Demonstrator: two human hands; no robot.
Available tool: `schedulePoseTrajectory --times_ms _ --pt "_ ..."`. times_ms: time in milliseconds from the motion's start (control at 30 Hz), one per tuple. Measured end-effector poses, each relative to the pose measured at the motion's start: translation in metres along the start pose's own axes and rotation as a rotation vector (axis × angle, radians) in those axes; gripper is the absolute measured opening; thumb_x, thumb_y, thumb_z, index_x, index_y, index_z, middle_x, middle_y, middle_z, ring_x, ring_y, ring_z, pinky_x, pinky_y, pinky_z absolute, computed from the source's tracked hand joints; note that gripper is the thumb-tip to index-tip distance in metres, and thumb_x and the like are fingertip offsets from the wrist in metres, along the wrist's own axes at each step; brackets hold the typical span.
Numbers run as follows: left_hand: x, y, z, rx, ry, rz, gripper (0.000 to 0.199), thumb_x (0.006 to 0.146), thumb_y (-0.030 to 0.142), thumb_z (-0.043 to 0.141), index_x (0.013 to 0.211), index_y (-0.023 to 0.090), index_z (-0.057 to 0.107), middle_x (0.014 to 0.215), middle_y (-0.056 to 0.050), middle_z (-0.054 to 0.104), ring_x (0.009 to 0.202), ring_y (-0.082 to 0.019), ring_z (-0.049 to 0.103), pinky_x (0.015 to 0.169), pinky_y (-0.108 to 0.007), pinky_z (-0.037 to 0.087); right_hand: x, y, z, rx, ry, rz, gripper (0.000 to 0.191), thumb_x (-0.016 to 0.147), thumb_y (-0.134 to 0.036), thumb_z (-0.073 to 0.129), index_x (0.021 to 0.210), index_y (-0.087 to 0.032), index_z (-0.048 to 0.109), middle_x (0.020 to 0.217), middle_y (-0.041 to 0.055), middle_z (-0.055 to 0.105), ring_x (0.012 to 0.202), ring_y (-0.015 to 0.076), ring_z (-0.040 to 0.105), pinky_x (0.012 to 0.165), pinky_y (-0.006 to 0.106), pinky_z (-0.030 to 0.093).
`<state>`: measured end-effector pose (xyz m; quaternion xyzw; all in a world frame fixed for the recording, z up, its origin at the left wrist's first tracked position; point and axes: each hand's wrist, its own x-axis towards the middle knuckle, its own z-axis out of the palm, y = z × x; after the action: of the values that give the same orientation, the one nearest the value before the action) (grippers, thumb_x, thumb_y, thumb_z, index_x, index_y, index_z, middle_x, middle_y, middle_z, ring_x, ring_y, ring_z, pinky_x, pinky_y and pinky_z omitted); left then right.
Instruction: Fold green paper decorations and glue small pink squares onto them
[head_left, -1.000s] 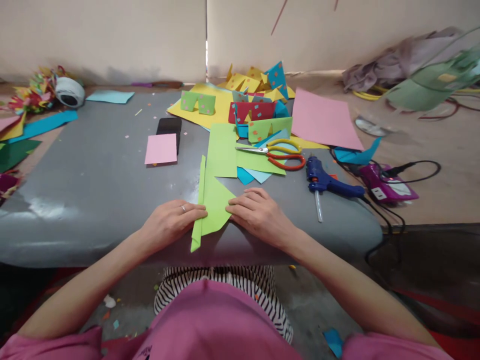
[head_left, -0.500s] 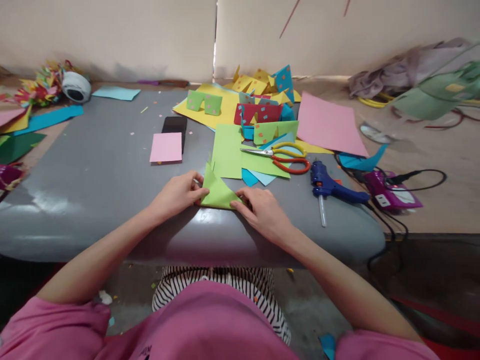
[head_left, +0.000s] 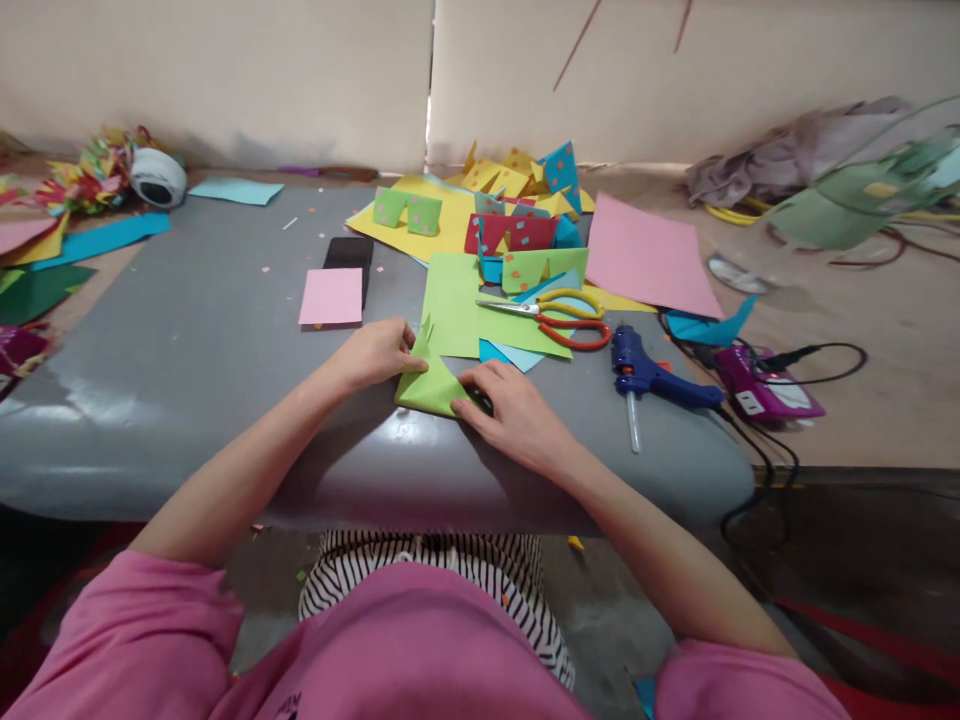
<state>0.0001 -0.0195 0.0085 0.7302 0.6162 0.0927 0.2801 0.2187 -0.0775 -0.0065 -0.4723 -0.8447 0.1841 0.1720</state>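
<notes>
A folded lime green paper (head_left: 431,388) lies at the front of the grey work surface, between my two hands. My left hand (head_left: 379,355) pinches its upper left side between thumb and fingers. On the lower right corner, my right hand (head_left: 506,405) grips the paper with its thumb on top. Just beyond are flat green sheets (head_left: 451,305), with scissors (head_left: 551,308) with yellow and red handles lying over one of them. To the left, a pink paper square (head_left: 331,297) partly covers a black phone (head_left: 349,252).
A blue glue gun (head_left: 656,375) and a purple power block (head_left: 769,385) sit at the right. Dotted folded papers (head_left: 525,232) crowd the back centre beside a large pink sheet (head_left: 649,255). A white round device (head_left: 158,178) stands at back left.
My left hand has moved slightly up and right along the green paper, which is now turned a little. The whole view has shifted slightly.
</notes>
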Motion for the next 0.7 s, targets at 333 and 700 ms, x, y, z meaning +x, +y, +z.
schedulePoseTrajectory --times_ms 333,700 --pt "-0.009 0.013 0.005 0.096 0.043 0.02 0.026 0.08 0.025 0.067 0.104 0.018 0.059 0.107 -0.01 0.066 0.092 -0.023 0.062 0.075 -0.03 0.042 0.039 -0.005 -0.011 0.237 -0.032 0.274 0.033 0.09 -0.034 0.064 0.116 -0.015 0.058 0.112 0.0116 0.07 0.094 0.0216 0.067 0.082 0.034 0.049" --pt "-0.004 -0.002 0.011 -0.084 0.013 0.018 0.028 0.078 0.035 0.068 0.099 0.019 0.06 0.088 -0.002 0.068 0.078 -0.019 0.063 0.064 -0.027 0.042 0.068 0.0 -0.002 0.623 -0.161 0.395 0.026 0.086 -0.022 0.068 0.11 -0.014 0.061 0.079 0.0018 0.07 0.065 0.0118 0.064 0.05 0.02 0.047"
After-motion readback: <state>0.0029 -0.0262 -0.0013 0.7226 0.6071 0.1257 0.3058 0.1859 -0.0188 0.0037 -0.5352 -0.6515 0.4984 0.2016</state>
